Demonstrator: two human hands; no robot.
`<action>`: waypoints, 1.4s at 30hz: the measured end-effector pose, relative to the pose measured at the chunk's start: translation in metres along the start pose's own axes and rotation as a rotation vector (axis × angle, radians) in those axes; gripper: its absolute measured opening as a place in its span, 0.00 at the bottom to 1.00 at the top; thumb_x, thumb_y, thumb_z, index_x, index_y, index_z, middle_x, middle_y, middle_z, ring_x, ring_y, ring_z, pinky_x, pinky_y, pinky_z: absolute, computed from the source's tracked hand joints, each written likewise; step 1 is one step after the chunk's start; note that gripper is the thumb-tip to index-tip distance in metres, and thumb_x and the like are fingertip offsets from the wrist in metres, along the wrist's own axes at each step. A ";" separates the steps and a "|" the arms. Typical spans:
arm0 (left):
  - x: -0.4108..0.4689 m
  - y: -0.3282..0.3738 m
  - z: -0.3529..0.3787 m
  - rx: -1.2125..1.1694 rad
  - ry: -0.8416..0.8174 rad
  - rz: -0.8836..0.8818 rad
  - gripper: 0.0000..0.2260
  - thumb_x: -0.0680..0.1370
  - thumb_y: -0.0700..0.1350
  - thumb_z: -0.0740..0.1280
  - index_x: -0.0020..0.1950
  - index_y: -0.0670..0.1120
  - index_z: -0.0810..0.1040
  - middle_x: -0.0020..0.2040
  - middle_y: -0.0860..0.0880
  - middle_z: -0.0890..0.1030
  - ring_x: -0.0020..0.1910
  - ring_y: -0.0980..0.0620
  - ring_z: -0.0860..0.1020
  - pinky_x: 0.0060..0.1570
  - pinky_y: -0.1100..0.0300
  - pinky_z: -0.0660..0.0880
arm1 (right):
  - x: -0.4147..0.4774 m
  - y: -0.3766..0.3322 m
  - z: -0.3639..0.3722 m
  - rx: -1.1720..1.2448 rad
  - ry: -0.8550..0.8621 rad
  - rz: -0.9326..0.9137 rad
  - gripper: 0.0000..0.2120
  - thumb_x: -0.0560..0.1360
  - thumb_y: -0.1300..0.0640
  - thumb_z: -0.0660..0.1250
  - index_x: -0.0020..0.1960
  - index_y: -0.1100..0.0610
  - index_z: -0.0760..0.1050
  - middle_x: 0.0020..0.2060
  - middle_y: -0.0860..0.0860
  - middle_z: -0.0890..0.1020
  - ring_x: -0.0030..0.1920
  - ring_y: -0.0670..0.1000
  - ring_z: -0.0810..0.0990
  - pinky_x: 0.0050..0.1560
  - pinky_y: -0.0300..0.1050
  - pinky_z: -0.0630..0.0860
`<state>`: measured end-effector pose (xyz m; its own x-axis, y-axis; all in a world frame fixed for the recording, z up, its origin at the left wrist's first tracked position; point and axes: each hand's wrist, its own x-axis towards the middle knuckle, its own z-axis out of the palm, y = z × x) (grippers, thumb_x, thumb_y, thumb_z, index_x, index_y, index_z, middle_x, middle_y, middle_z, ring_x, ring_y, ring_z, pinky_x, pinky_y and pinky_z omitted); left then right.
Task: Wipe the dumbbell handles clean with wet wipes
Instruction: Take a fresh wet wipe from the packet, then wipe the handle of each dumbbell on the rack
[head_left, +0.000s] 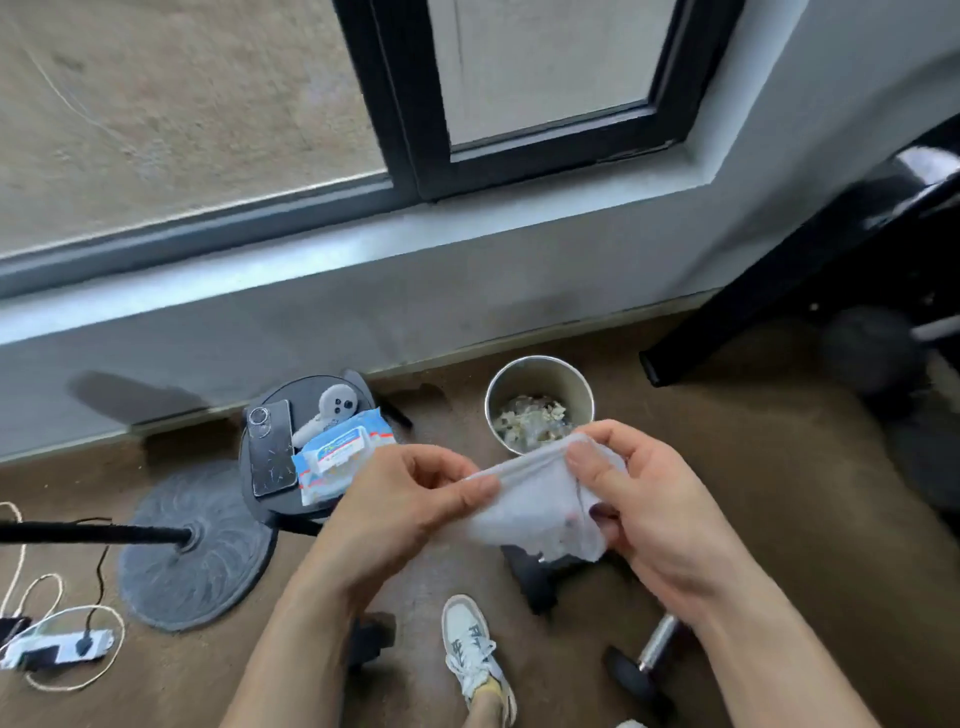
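Two hands of ours pinch one thin white wet wipe (530, 504), pulled flat between them just in front of the round silver metal bin (540, 378). Our left hand (410, 493) grips one edge and our right hand (639, 499) grips the other. Nearer to us than the bin lies the black dumbbell with a shiny silver handle (655, 644). Left of the bin sits the blue and white soft pack of wipes (337, 457).

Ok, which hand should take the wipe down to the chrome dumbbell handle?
Right, probably: the right hand grips the wipe and sits nearer the dumbbell handle; the left hand only pinches its edge.
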<state>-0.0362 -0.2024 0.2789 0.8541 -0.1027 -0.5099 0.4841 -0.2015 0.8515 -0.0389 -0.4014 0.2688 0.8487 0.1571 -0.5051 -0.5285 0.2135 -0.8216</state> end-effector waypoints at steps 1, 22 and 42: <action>-0.020 0.016 0.023 0.014 -0.074 -0.008 0.12 0.63 0.49 0.80 0.34 0.44 0.81 0.29 0.48 0.77 0.24 0.55 0.70 0.21 0.67 0.64 | -0.033 -0.012 -0.022 0.002 0.041 -0.031 0.08 0.70 0.53 0.69 0.45 0.58 0.79 0.38 0.57 0.80 0.35 0.53 0.77 0.32 0.43 0.73; -0.265 0.123 0.352 0.050 -1.011 0.278 0.09 0.77 0.45 0.66 0.52 0.44 0.84 0.42 0.44 0.84 0.39 0.52 0.81 0.36 0.63 0.76 | -0.453 -0.012 -0.173 0.074 0.542 -0.231 0.17 0.74 0.46 0.69 0.61 0.48 0.78 0.56 0.47 0.82 0.54 0.47 0.79 0.50 0.44 0.72; -0.480 0.024 0.645 0.433 -0.932 1.097 0.14 0.74 0.35 0.71 0.46 0.56 0.79 0.45 0.55 0.77 0.44 0.56 0.78 0.39 0.70 0.73 | -0.772 0.094 -0.328 0.233 1.268 -0.373 0.05 0.79 0.53 0.66 0.50 0.49 0.81 0.41 0.53 0.80 0.41 0.54 0.75 0.46 0.48 0.74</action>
<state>-0.5570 -0.7859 0.4649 0.2405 -0.9215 0.3049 -0.5326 0.1374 0.8352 -0.7368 -0.8192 0.4945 0.3085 -0.9147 -0.2611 -0.1463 0.2256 -0.9632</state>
